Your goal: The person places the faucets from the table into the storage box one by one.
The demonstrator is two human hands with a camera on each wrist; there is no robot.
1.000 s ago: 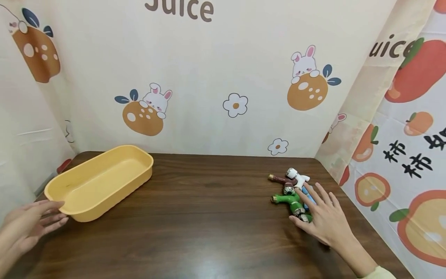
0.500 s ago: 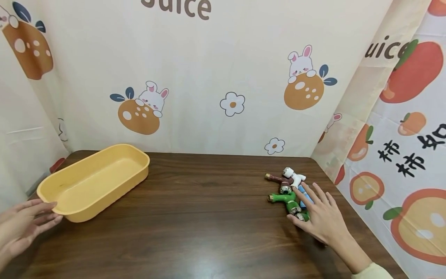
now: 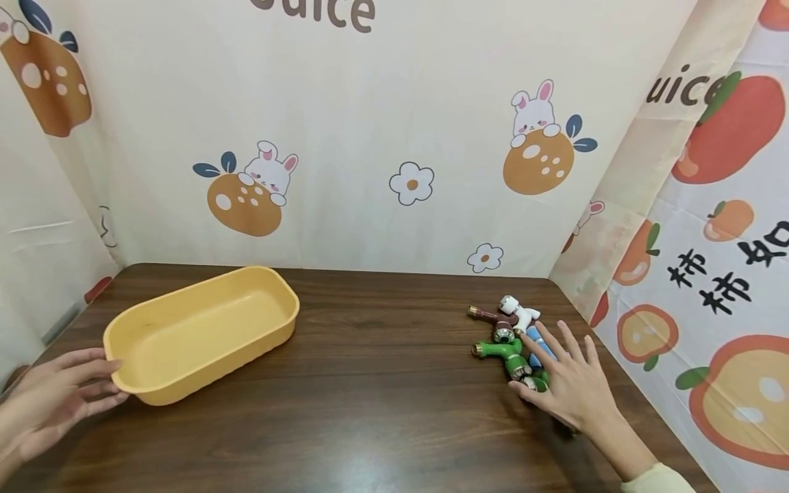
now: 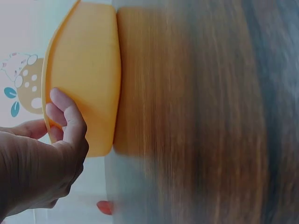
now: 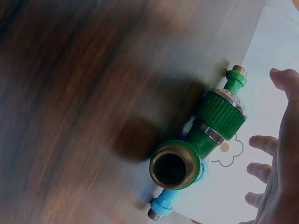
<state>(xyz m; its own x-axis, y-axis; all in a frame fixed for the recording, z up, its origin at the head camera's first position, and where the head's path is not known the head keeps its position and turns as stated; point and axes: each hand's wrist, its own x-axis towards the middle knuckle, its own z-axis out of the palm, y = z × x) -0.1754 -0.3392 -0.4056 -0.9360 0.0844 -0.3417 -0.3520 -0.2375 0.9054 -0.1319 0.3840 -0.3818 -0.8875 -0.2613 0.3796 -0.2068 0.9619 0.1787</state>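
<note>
My left hand (image 3: 61, 397) pinches the near left rim of a yellow plastic basin (image 3: 203, 329), thumb inside and fingers under the outer wall. The left wrist view shows the same basin (image 4: 88, 70) with the rim between thumb and fingers. On the right, my right hand (image 3: 573, 383) hovers with spread fingers over a cluster of plastic taps. A green tap (image 3: 508, 356), a maroon tap (image 3: 496, 320), a white tap (image 3: 522, 313) and a blue tap (image 3: 537, 346) lie together. Up close in the right wrist view, a green tap (image 5: 222, 114) lies beside the relaxed fingers, which hold nothing.
The dark wooden table (image 3: 370, 383) carries the basin at left and the taps at right. A printed cloth backdrop (image 3: 345, 123) stands along the far edge, and another printed cloth (image 3: 727, 274) hangs on the right side.
The left hand has pulled the basin rightward and slightly nearer along the table. The right hand stays over the taps, which keep their places.
</note>
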